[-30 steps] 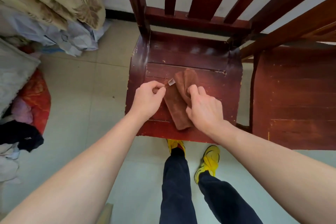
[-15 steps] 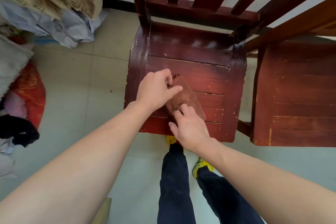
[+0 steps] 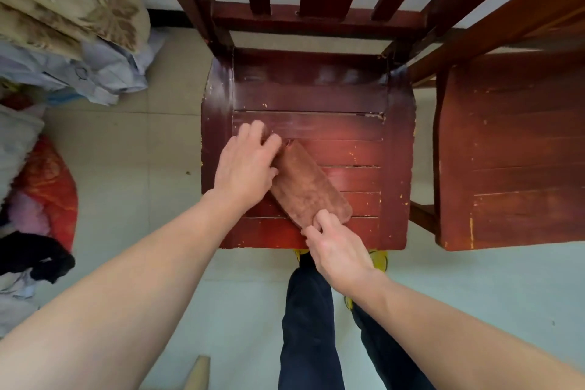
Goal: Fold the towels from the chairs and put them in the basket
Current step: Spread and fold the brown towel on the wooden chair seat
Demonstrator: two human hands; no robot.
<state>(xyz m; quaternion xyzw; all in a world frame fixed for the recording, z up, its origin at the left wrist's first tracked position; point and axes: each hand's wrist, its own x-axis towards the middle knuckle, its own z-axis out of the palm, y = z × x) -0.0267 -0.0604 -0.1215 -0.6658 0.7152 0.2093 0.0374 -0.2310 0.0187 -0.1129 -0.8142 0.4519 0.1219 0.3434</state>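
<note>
Diagonally on the chair (image 3: pixel 348 98), towel (image 3: pixel 307 187), far end in left hand (image 3: pixel 245 165), near end in right hand (image 3: pixel 335 247).

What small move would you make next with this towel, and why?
Probably lift the near end and fold it over to the far end. The brown towel lies as a long narrow strip on the chair seat; the right hand pinches its near end, the left hand holds the far one.
</note>
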